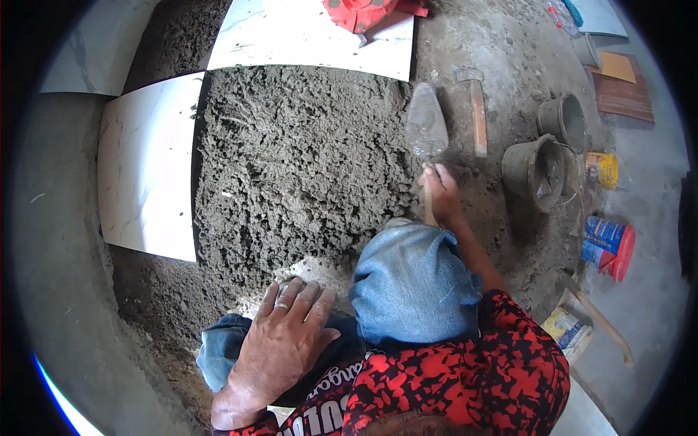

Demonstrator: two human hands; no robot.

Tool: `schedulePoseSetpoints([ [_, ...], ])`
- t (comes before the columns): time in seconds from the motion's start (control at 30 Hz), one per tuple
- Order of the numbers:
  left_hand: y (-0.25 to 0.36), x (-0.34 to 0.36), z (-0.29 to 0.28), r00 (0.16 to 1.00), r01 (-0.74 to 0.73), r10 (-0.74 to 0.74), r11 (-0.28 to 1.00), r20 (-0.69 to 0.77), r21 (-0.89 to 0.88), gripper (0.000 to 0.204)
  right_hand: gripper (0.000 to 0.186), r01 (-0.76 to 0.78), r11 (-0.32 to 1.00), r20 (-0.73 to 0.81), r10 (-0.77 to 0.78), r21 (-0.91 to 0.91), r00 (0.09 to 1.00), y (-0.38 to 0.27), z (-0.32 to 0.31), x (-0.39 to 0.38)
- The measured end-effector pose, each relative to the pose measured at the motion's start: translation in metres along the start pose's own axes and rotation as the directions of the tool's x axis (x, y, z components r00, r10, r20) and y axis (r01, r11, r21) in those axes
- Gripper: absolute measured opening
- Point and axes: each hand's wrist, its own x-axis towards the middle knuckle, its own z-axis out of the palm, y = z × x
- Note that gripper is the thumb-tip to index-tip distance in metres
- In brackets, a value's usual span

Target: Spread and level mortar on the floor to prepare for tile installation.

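Observation:
My right hand point(442, 189) grips the wooden handle of a mortar-smeared pointed trowel point(427, 120), its blade lying flat at the right edge of a bed of rough wet mortar point(298, 152). My left hand point(287, 334) is low in the view, beside my bent denim-covered knee point(407, 283), its fingers extended and slightly apart at the near edge of the mortar; whatever lies under its palm is hidden. White marble-look tiles point(145, 174) border the mortar on the left and far side.
A hammer point(477, 116) lies right of the trowel. Grey buckets point(527, 174), a yellow container point(602, 170), a blue-and-red bucket point(609, 247), another wooden handle point(600, 320) and brown boards point(624, 94) lie to the right. A red cloth item point(356, 11) sits on the far tile.

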Motion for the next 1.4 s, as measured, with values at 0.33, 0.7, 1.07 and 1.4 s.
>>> schedulePoseSetpoints([
  [0.33, 0.002, -0.005, 0.000, 1.000, 0.010, -0.010, 1.000, -0.030, 0.018, 0.053, 0.033, -0.160, 0.987, 0.109, 0.160, -0.011, 0.981, -0.015, 0.026, 0.027],
  [0.7, 0.000, -0.021, -0.002, 0.999, -0.004, 0.005, 1.000, -0.049, 0.005, 0.053, 0.025, -0.387, 0.838, 0.397, 0.228, 0.384, 0.889, -0.066, 0.101, 0.029],
  [1.07, -0.015, -0.028, 0.006, 0.997, -0.031, 0.026, 0.997, -0.069, -0.077, 0.054, 0.027, -0.466, 0.754, 0.239, 0.400, 0.463, 0.885, -0.078, 0.153, 0.035],
  [1.4, -0.025, -0.021, -0.003, 0.997, -0.066, 0.061, 0.994, -0.053, -0.091, 0.055, 0.028, -0.503, 0.737, 0.326, 0.388, 0.452, 0.862, -0.093, 0.208, 0.052],
])
